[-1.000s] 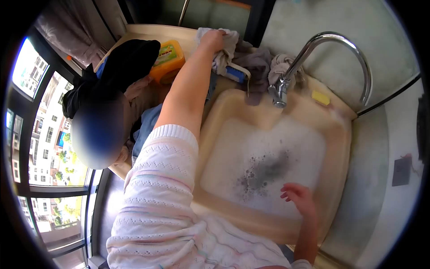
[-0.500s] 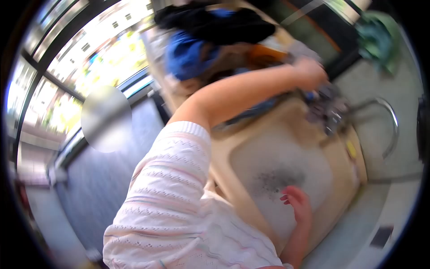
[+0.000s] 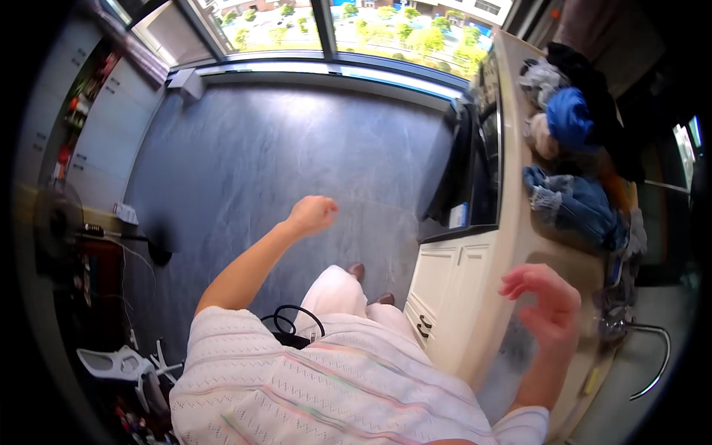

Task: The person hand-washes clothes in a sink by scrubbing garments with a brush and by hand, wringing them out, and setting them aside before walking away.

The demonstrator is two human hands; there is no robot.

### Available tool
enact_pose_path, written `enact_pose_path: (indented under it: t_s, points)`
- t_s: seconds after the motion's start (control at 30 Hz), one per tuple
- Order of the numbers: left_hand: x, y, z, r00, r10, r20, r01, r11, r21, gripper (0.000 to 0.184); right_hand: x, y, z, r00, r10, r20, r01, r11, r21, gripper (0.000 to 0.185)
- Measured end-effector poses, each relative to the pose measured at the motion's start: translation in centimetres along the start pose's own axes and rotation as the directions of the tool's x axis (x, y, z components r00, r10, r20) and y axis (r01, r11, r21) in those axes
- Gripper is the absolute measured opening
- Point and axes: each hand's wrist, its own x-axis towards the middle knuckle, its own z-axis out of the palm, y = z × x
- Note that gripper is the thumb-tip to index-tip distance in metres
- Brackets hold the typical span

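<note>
My left hand (image 3: 313,215) hangs in the air over the grey floor (image 3: 245,148), its fingers curled in and nothing showing in them. On the right, my right hand (image 3: 549,300) is raised in front of the sink (image 3: 567,271), reddish, with the fingers bent and the thumb apart; it holds nothing. Part of the sink basin is hidden behind that hand and forearm. Beyond the hand, blue jeans (image 3: 575,208) lie on the counter, with a bright blue garment (image 3: 569,119) and a black garment (image 3: 593,89) piled farther back.
A curved metal faucet (image 3: 664,356) stands at the sink's right. Below the counter is a cream cabinet (image 3: 449,274), with a dark-fronted appliance (image 3: 486,163) farther along. Windows (image 3: 356,33) line the far side. A white cabinet (image 3: 111,133), a fan (image 3: 63,222) and a white plastic frame (image 3: 122,363) are at left.
The view has swung left, from the sink to the floor. My left hand has come away from the clothes by the faucet. My right hand has risen from over the soapy water.
</note>
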Motion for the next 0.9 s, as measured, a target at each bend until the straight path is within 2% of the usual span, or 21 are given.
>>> enact_pose_path:
  t_s: [0.07,0.1,0.17,0.23,0.33,0.43,0.5,0.6,0.63,0.67,0.7,0.73,0.77,0.83,0.87,0.9]
  points:
    - [-4.9,-4.7,-0.4,0.979,-0.192,0.063,0.192,0.981,0.015,0.024,4.2,-3.1,5.3,0.96,-0.223,0.171,0.214,0.974,0.07,0.031]
    - [-7.3,-6.7,-1.0,0.949,-0.297,0.104,0.296,0.955,0.028,0.026,7.0,-4.5,7.5,0.863,-0.342,0.371,0.316,0.94,0.131,0.028]
    - [-12.8,-11.1,-1.1,0.903,-0.42,0.092,0.425,0.905,-0.036,0.028,10.3,-6.5,12.7,0.635,-0.47,0.613,0.325,0.882,0.34,0.031]
    - [-19.0,-15.1,-1.5,0.837,-0.542,0.07,0.546,0.835,-0.07,0.03,12.5,-7.4,19.0,0.451,-0.64,0.622,0.373,0.768,0.52,0.03]
    - [-29.0,-20.3,-2.6,0.697,-0.716,0.032,0.712,0.685,-0.156,0.031,15.2,-7.3,29.6,0.264,-0.88,0.394,0.45,0.474,0.757,0.025]
    - [-39.3,-26.1,-0.8,0.501,-0.865,-0.005,0.84,0.488,-0.238,0.03,16.4,-8.0,37.5,0.224,-0.898,0.379,0.302,0.434,0.849,0.025]
    - [-44.4,-27.9,0.3,0.433,-0.897,-0.082,0.854,0.438,-0.28,0.029,16.7,-8.1,42.8,0.202,-0.905,0.375,0.14,0.406,0.903,0.025]
    - [-49.5,-28.7,1.5,0.3,-0.949,-0.098,0.87,0.315,-0.38,0.027,18.2,-8.2,49.4,0.07,-0.773,0.631,-0.217,0.606,0.765,0.026]
    - [-50.2,-28.5,1.3,0.258,-0.963,-0.079,0.856,0.266,-0.443,0.027,19.8,-8.9,49.9,-0.094,-0.578,0.81,-0.358,0.779,0.514,0.034]
    - [-50.5,-28.5,1.3,0.228,-0.972,-0.062,0.835,0.228,-0.501,0.026,21.0,-8.6,51.7,-0.239,-0.523,0.818,-0.367,0.829,0.422,0.036]
    - [-51.0,-29.1,2.0,0.232,-0.965,-0.123,0.818,0.262,-0.512,0.026,22.3,-7.5,54.4,-0.354,-0.519,0.778,-0.333,0.848,0.414,0.039]
    - [-51.6,-29.5,2.5,0.231,-0.955,-0.187,0.805,0.295,-0.514,0.026,23.7,-5.8,57.1,-0.446,-0.498,0.744,-0.283,0.867,0.411,0.043]
    - [-51.6,-29.7,3.0,0.183,-0.964,-0.192,0.795,0.26,-0.548,0.025,25.2,-4.1,59.5,-0.484,-0.449,0.751,-0.216,0.893,0.395,0.047]
    - [-51.9,-30.7,3.0,0.087,-0.983,-0.164,0.748,0.173,-0.641,0.025,27.9,0.3,64.5,-0.442,-0.244,0.863,-0.047,0.967,0.249,0.055]
    - [-52.2,-30.5,3.0,0.043,-0.993,-0.114,0.704,0.111,-0.702,0.025,28.8,3.1,66.0,-0.321,-0.04,0.946,0.023,0.998,0.05,0.054]
    - [-52.7,-29.9,3.7,-0.006,-0.998,-0.065,0.646,0.046,-0.762,0.025,30.0,6.7,67.4,-0.254,0.11,0.961,0.005,0.994,-0.112,0.054]
